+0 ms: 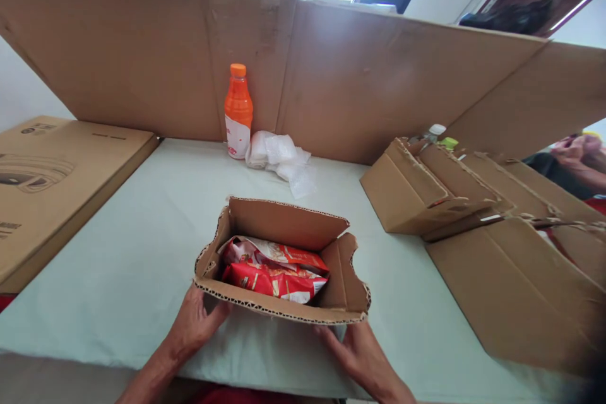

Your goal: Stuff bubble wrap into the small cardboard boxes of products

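Where the near wall of the small open carton (283, 265) sags toward the counter (142, 252) edge: left hand (196, 322) cupped under the near left corner, fingers pressed to the cardboard, grasping it; right hand (362, 356) flat beneath the near right corner, likewise bearing on the carton, apparently to steady or lift from both ends. Carton flaps upright, jagged-cut, top open. Inside: red snack packets (274, 271), lying flat, filling the bottom. Beyond, well apart: orange bottle (238, 110), upright against the tall cardboard screen (355, 76); crumpled bubble wrap (283, 161) just beside it. Right: flattened and half-folded cartons (440, 192), stacked loosely. Left: large printed box (52, 183), lying flat. Far right edge: another person's arm (580, 154), partly hidden.
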`<move>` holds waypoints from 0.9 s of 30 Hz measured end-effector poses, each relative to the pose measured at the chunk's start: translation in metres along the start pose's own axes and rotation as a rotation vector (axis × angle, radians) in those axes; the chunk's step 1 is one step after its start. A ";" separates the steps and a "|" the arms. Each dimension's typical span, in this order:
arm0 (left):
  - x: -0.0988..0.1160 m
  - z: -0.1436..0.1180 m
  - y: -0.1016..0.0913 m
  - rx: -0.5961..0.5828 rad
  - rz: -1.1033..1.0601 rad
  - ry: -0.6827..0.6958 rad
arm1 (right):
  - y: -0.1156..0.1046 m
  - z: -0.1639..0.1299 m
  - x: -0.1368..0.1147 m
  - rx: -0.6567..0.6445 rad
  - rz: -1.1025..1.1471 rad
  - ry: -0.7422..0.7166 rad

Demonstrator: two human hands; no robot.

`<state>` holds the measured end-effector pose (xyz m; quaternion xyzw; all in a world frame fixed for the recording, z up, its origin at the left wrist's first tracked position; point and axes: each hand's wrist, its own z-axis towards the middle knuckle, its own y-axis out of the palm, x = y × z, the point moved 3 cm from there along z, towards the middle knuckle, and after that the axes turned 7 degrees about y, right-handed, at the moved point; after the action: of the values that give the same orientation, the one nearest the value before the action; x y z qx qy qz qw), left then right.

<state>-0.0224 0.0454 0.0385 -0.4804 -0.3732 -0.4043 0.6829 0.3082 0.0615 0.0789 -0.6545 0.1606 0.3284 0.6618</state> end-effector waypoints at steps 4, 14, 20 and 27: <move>-0.014 0.002 0.000 0.038 -0.076 -0.116 | 0.020 0.023 -0.008 -0.007 0.097 0.100; -0.028 0.080 -0.056 0.364 -0.153 -0.286 | 0.071 0.153 -0.051 -0.174 0.418 -0.092; -0.054 0.086 -0.053 0.409 -0.094 -0.241 | 0.094 0.166 -0.035 -0.143 0.487 -0.148; -0.074 0.071 -0.063 0.335 0.073 -0.287 | 0.090 0.162 -0.028 -0.129 0.430 -0.175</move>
<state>-0.1179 0.1147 0.0130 -0.4259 -0.5111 -0.2393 0.7073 0.1944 0.2057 0.0436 -0.6152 0.2171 0.5266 0.5450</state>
